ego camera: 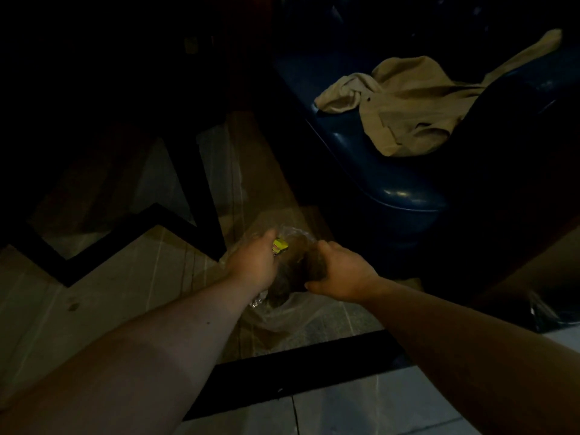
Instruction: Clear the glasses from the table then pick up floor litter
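Litter step | clear plastic bag (282, 312) low over floor, below-left of blue seat (392, 189) | left hand (252, 265) closed on bag rim with yellow wrapper (280, 246) | right hand (342, 274) gripping opposite rim | I'd keep mouth spread, release wrapper inside.

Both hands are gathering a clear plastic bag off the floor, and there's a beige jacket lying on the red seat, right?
Not quite: in the head view the seat is dark blue. The beige jacket lies on it, and both the left hand and right hand grip the clear plastic bag.
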